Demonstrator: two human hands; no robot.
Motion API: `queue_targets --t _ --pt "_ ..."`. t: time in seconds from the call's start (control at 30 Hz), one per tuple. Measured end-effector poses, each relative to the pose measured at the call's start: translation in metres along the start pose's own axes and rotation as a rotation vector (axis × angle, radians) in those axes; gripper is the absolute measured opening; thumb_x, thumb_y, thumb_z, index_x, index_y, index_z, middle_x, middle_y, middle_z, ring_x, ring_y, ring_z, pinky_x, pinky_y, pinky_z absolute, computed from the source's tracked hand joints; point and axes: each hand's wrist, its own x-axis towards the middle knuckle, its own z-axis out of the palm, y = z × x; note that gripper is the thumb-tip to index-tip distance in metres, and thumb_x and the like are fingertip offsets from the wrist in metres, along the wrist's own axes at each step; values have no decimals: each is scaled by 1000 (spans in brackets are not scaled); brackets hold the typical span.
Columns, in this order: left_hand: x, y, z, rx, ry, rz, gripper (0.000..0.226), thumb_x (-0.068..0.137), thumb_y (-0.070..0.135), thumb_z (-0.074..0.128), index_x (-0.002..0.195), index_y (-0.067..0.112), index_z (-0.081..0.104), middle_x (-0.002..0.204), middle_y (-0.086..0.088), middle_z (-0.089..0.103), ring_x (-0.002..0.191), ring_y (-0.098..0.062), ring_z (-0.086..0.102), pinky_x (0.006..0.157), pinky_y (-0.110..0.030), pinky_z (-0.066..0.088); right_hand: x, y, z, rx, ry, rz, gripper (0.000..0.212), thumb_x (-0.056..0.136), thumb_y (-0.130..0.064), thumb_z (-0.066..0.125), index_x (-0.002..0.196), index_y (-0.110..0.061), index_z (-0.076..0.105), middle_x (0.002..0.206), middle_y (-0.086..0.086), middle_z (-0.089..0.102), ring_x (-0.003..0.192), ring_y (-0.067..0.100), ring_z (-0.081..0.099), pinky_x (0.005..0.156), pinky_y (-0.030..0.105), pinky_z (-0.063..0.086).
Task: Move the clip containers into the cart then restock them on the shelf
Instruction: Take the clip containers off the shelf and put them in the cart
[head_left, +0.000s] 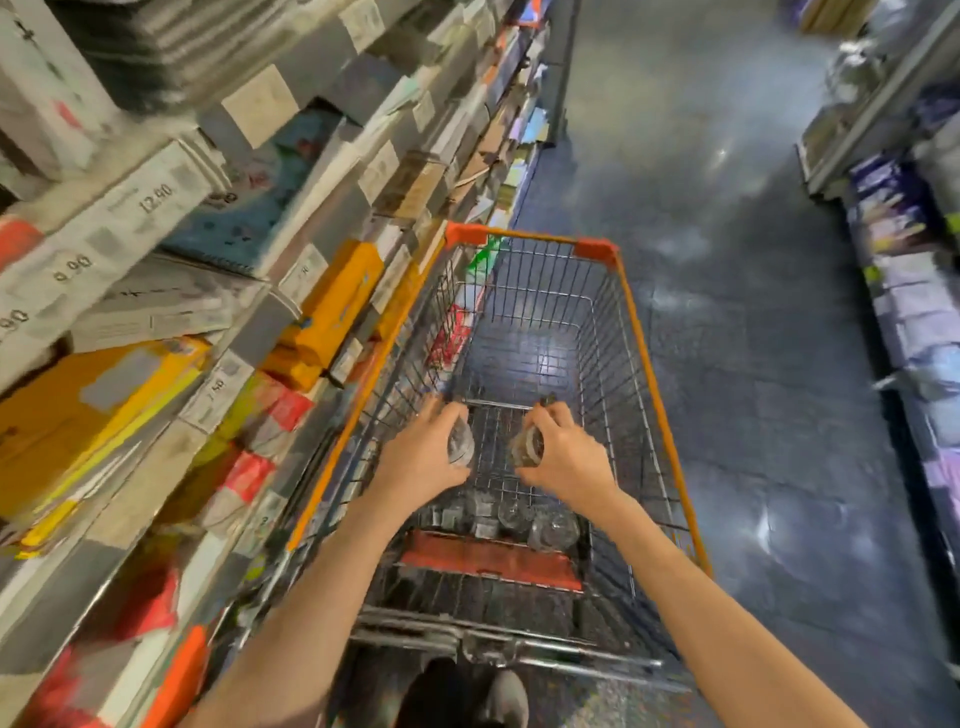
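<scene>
A person is standing at the handle end of an orange-rimmed wire shopping cart (670, 415) in a stationery aisle, one shoe (501, 696) showing below the push bar. Nearest the camera, in the cart's fold-out seat section, a small cluster of clear clip containers (524, 519) is lying just beyond the red seat flap (488, 558); blur is making an exact count unsafe, but about four or five seem to be sitting there. Just beyond them, both arms are reaching over the basket. The left hand (431, 452) is curling around one clear round container (461, 441), and the right hand (563, 452) is gripping a second one (527, 444), fingers wrapped over its top. That is making two containers in hand, both held above the seat section.

Judging by this, the loading stage is looking well under way, with several containers already in the cart and two more either going in or coming out; which of these is happening cannot be told. The main basket beyond the hands is showing only bare wire floor. To the left, the shelf (249, 332) is running the length of the aisle, packed with yellow envelopes (337, 301), notebooks and price labels; no restocked clip containers are visible on it, so the return to the shelf appears to be still ahead.
</scene>
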Motion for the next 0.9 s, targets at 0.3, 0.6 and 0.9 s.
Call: queue_targets --t 0.3,0.6,0.9 --pt "63 -47 75 -154 -155 62 44 74 25 76 107 14 49 105 5 43 83 -13 55 70 -30 48 47 33 71 70 -109 173 60 78 -35 71 128 -24 40 127 -1 38 108 23 50 68 32 44" --pt "82 -80 165 -155 -360 -73 62 77 22 73 127 13 39 122 -4 39 96 -22 56 80 -35 50 71 70 152 20 -327 175 67 78 -36 72 131 -17 36 130 7 36 101 31 56 70 37 51" --pt "95 -101 245 122 -488 -67 64 82 24 67 135 14 33 132 -10 35 106 -34 52 80 -41 45 84 95 246 4 -522 177 71 80 -34 70 137 -20 30 137 10 30 111 33 51 78 41 46"
